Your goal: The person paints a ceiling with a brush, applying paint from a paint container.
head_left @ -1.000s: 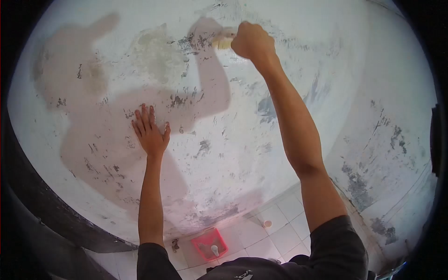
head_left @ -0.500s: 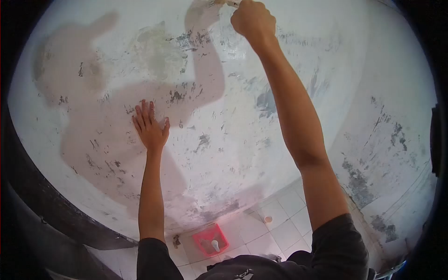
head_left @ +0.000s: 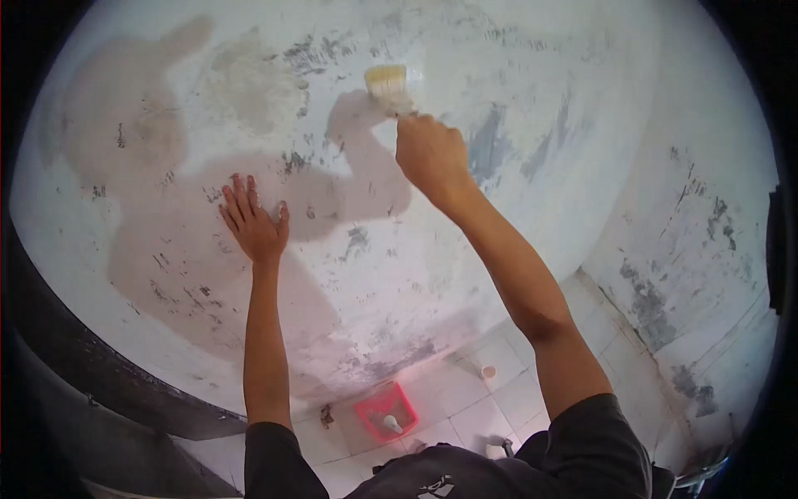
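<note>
My right hand (head_left: 433, 158) is closed round the handle of a wide paintbrush (head_left: 387, 85). The brush has pale yellowish bristles, which point up and lie at the wall (head_left: 465, 266). That wall is whitish, with grey and dark worn patches across it. Lower and to the left, my left hand (head_left: 254, 226) rests flat on the wall with its fingers spread, and whitish smears show on its fingertips. My shadow falls over the left part of the wall.
A pink-red basin (head_left: 363, 413) stands on the tiled floor (head_left: 465, 422) at the wall's foot, with a white object (head_left: 392, 423) in it. A small cup (head_left: 489, 373) stands to its right. A second worn wall (head_left: 690, 249) rises at the right.
My right hand has come down the wall with the paintbrush, whose bristles now show in full. My left hand stays flat on the wall. The view has shifted slightly.
</note>
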Demonstrator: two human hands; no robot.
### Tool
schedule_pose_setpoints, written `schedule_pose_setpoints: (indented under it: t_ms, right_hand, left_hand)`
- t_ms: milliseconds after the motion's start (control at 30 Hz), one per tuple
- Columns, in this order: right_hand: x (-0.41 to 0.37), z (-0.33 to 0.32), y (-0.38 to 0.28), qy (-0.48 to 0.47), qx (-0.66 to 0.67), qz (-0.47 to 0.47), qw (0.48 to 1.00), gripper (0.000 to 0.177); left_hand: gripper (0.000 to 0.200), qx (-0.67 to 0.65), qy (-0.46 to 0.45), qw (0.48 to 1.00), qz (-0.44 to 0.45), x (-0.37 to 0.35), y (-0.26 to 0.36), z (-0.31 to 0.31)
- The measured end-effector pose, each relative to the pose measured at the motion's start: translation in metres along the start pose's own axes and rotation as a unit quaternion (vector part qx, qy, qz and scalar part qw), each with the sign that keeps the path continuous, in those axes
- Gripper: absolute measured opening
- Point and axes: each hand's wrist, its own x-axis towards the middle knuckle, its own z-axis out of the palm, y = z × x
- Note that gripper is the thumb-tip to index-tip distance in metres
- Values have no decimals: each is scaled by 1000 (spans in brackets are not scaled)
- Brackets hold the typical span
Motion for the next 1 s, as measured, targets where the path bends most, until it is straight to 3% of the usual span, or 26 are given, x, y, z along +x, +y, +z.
schedule_pose_setpoints:
  t_ms: [200, 267, 333, 367, 400, 467, 500, 533, 567, 600, 633, 767, 833, 867, 900, 933, 967, 1000]
  right_hand:
    - [-91, 41, 49, -172, 53, 35, 983, 17]
    - [-143, 77, 85, -237, 121, 98, 959, 20]
    - [-211, 131, 139, -318, 250, 85, 911, 24]
    - [-254, 148, 161, -342, 351, 164, 856, 24]
    - [-299, 162, 178, -355, 446, 239, 786, 24]
    - [-392, 186, 204, -333, 529, 290, 725, 22]
    - [-435, 195, 214, -319, 632, 401, 582, 21]
    - [-471, 200, 224, -286, 709, 493, 415, 21]
    - [-496, 200, 230, -272, 707, 513, 404, 21]
    - [-523, 199, 235, -215, 734, 550, 336, 21]
    - [-547, 199, 238, -158, 753, 581, 266, 22]
    - [-617, 250, 263, -92, 686, 669, 271, 22]
    - [-652, 287, 292, -108, 664, 687, 274, 21]
    - [-678, 302, 304, -125, 645, 695, 291, 20]
    - [-699, 326, 319, -110, 649, 697, 286, 18]
    - [-736, 375, 341, -147, 590, 680, 410, 17]
    - [-774, 411, 348, -186, 524, 651, 517, 17]
    - [-772, 426, 361, -181, 486, 666, 536, 19]
  left_hand:
    - [68, 11, -3, 1000, 14, 2, 4, -2]
    - [68, -35, 9, 999, 9, 3, 11, -6]
    - [61, -114, 41, 992, 24, 3, 25, -19]
    - [56, -74, 37, 997, 0, -8, 35, -20]
    - [50, -118, 83, 989, 36, -21, 51, -22]
    - [47, -169, 30, 985, -12, -71, 96, -25]
    - [47, -230, -24, 969, -81, -110, 123, -23]
    - [48, -274, -74, 954, -92, -154, 149, -19]
    - [46, -364, -140, 911, -136, -194, 184, -22]
    - [41, -432, -199, 866, -150, -243, 215, -21]
    - [38, -417, -288, 843, -181, -290, 243, -22]
    - [28, -532, -478, 689, -117, -438, 333, -12]
    - [29, -497, -616, 597, -127, -477, 382, -8]
    - [29, -497, -620, 593, -129, -514, 398, -4]
    - [31, -499, -662, 552, -90, -562, 414, 10]
    - [33, -496, -703, 507, -52, -614, 428, 26]
    - [37, -462, -734, 498, -17, -660, 436, 36]
    - [41, -429, -762, 485, 21, -700, 448, 54]
